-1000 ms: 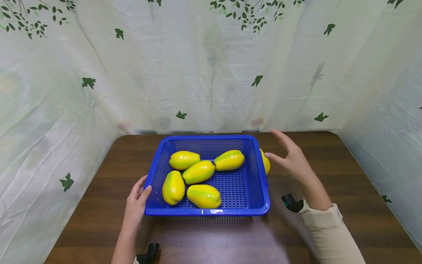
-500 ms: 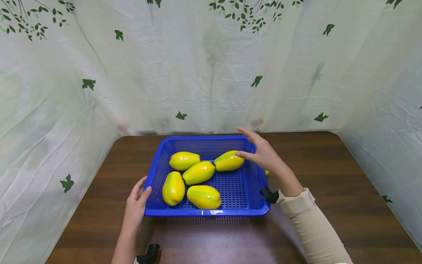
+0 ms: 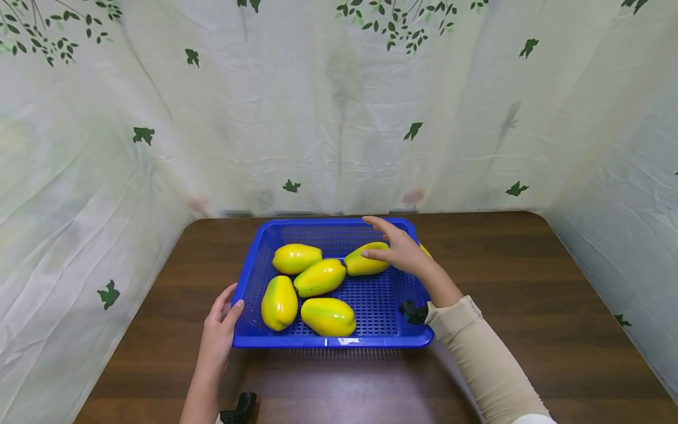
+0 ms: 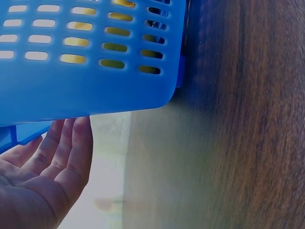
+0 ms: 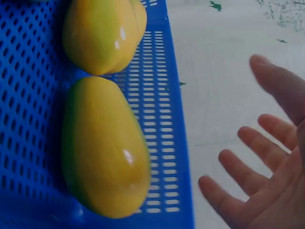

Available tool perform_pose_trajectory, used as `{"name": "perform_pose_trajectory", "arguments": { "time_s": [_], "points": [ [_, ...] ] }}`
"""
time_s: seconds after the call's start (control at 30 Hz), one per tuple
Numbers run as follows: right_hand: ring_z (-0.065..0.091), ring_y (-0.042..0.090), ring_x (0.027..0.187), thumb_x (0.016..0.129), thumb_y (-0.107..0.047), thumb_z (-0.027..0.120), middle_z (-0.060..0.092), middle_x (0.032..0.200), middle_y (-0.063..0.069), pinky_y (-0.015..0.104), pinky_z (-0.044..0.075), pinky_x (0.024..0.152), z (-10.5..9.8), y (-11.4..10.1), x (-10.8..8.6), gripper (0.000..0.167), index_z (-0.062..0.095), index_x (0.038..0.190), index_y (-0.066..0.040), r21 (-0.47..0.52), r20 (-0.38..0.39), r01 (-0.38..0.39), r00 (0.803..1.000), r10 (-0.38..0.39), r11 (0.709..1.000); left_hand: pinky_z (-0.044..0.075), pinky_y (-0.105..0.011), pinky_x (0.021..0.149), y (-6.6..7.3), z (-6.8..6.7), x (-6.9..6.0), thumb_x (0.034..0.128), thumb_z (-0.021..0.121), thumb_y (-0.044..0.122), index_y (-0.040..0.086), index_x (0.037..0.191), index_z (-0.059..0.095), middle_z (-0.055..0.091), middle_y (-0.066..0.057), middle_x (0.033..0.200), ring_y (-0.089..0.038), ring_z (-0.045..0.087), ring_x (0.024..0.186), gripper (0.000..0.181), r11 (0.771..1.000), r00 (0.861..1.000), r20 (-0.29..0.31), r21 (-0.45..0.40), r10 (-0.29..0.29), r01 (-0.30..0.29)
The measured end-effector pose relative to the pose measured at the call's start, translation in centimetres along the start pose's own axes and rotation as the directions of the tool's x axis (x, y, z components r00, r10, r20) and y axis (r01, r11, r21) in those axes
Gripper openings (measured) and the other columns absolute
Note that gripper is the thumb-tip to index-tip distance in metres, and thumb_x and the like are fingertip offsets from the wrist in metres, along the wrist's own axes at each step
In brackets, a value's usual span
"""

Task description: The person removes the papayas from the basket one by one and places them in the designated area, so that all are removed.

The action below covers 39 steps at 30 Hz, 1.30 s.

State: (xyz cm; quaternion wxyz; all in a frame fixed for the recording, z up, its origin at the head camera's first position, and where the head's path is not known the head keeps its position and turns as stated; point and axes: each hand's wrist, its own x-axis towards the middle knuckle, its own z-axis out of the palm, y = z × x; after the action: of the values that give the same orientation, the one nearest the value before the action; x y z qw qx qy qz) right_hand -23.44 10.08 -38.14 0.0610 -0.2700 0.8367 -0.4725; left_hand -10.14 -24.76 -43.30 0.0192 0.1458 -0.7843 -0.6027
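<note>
A blue perforated plastic basket (image 3: 378,303) rests on the table, holding several yellow-green papayas (image 3: 327,316). My left hand (image 3: 217,321) grips its left rim, thumb on top and fingers along the outside. In the left wrist view those fingers (image 4: 78,148) go up behind the rim. Over the basket's right part is my right hand (image 3: 399,250), fingers spread and holding nothing. Below it lies a papaya (image 3: 362,262), partly covered by the hand; in the right wrist view this papaya (image 5: 107,148) is apart from the fingers. Another papaya (image 3: 425,250) shows slightly outside the right rim, mostly hidden.
The wooden table (image 3: 519,282) extends on both sides of the basket and in front of it. A pale curtain with green leaf prints (image 3: 339,118) hangs behind the table and along its sides. Black wrist mounts (image 3: 413,312) sit at both wrists.
My right hand has moved left from beside the papaya outside the basket to above the basket's right part, lowering slightly at the end. The left hand, basket and papayas stay put.
</note>
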Motion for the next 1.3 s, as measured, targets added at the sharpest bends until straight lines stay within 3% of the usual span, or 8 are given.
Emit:
{"name": "perform_pose_trajectory", "arguments": {
  "time_s": [0.23, 0.5, 0.7, 0.87, 1.3],
  "points": [
    [0.032, 0.030, 0.125, 0.080, -0.032, 0.068, 0.035, 0.139, 0.003, 0.049, 0.030, 0.096, 0.8, 1.0, 0.6, 0.069, 0.034, 0.138, -0.013, -0.022, 0.047, -0.036, 0.998, 0.037, 0.999, 0.047, -0.023, 0.072, 0.1, 0.0, 0.0, 0.0939, 0.041, 0.039, 0.023, 0.139, 0.029, 0.046, -0.016, 0.121, -0.021, 0.053, 0.092, 0.050, 1.000, 1.000, 0.000, -0.005, 0.004, -0.004],
    [0.033, 0.032, 0.124, 0.080, -0.024, 0.069, 0.036, 0.138, 0.010, 0.045, 0.027, 0.099, 1.4, 1.9, 1.4, 0.068, 0.036, 0.136, -0.005, -0.031, 0.096, -0.060, 0.993, 0.062, 0.998, 0.048, -0.023, 0.071, 0.1, 0.0, -0.1, 0.0936, 0.041, 0.040, 0.020, 0.139, 0.030, 0.046, -0.017, 0.120, -0.019, 0.054, 0.089, 0.051, 1.000, 1.000, -0.013, 0.002, 0.017, -0.017],
    [0.032, 0.030, 0.125, 0.079, -0.023, 0.070, 0.038, 0.136, 0.013, 0.044, 0.026, 0.100, 1.5, 2.2, 1.5, 0.066, 0.038, 0.134, -0.003, -0.147, 0.116, -0.090, 0.987, 0.107, 0.985, 0.048, -0.023, 0.071, 0.0, 0.0, -0.1, 0.0937, 0.041, 0.040, 0.023, 0.139, 0.030, 0.046, -0.017, 0.119, -0.019, 0.054, 0.089, 0.050, 1.000, 1.000, -0.010, 0.000, 0.010, -0.010],
    [0.035, 0.028, 0.122, 0.079, -0.018, 0.070, 0.041, 0.134, 0.012, 0.042, 0.029, 0.098, 1.7, 2.4, 1.5, 0.063, 0.041, 0.133, -0.005, -0.238, 0.180, -0.123, 0.969, 0.168, 0.963, 0.048, -0.023, 0.072, 0.1, 0.0, -0.1, 0.0936, 0.041, 0.040, 0.024, 0.140, 0.029, 0.045, -0.016, 0.121, -0.019, 0.054, 0.091, 0.050, 1.000, 1.000, -0.008, -0.001, -0.003, 0.003],
    [0.042, 0.031, 0.110, 0.074, -0.013, 0.074, 0.051, 0.124, 0.010, 0.043, 0.032, 0.093, 1.8, 2.3, 1.3, 0.056, 0.052, 0.125, -0.007, -0.379, 0.191, -0.098, 0.965, 0.181, 0.920, 0.048, -0.023, 0.073, 0.1, 0.1, -0.1, 0.0923, 0.042, 0.043, 0.022, 0.139, 0.030, 0.046, -0.015, 0.121, -0.021, 0.053, 0.093, 0.053, 1.000, 1.000, -0.016, 0.013, -0.002, 0.003]
  ]
}}
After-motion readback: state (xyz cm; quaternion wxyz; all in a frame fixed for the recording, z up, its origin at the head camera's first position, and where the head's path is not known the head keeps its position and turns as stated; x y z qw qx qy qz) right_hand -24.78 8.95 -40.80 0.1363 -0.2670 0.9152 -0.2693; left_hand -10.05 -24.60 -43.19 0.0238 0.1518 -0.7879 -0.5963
